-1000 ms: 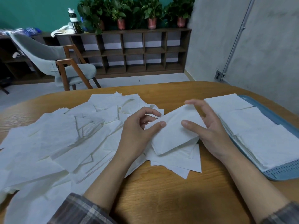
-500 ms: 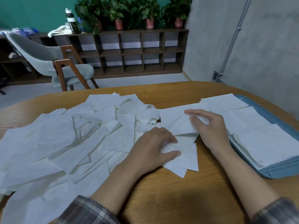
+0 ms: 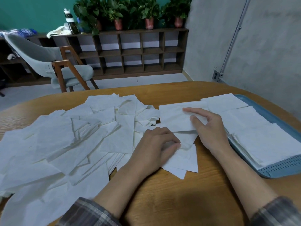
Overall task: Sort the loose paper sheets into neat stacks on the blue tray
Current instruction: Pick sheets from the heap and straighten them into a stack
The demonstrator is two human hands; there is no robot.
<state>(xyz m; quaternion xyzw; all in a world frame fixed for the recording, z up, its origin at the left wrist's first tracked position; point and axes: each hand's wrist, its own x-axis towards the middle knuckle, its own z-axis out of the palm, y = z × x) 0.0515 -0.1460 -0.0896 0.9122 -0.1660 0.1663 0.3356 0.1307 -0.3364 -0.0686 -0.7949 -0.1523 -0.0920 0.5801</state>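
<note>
A wide heap of loose white paper sheets [image 3: 68, 144] covers the left and middle of the wooden table. At the right, the blue tray [image 3: 276, 168] holds three flat stacks of white sheets [image 3: 260, 137]. My right hand [image 3: 210, 128] pinches one white sheet [image 3: 175, 116] between thumb and fingers, just left of the tray. Fingers curled, my left hand [image 3: 156, 147] presses down on a few sheets [image 3: 184, 160] near the table's front.
The round wooden table [image 3: 179, 201] has bare wood at the front. Beyond it stand a grey chair [image 3: 53, 66] with wooden legs, a dark shelf unit [image 3: 138, 51] topped with potted plants, and a concrete wall [image 3: 260, 46] at the right.
Both hands held one sheet lifted a second ago. My left hand let go and came down on the sheets near me; my right hand carried the sheet toward the tray.
</note>
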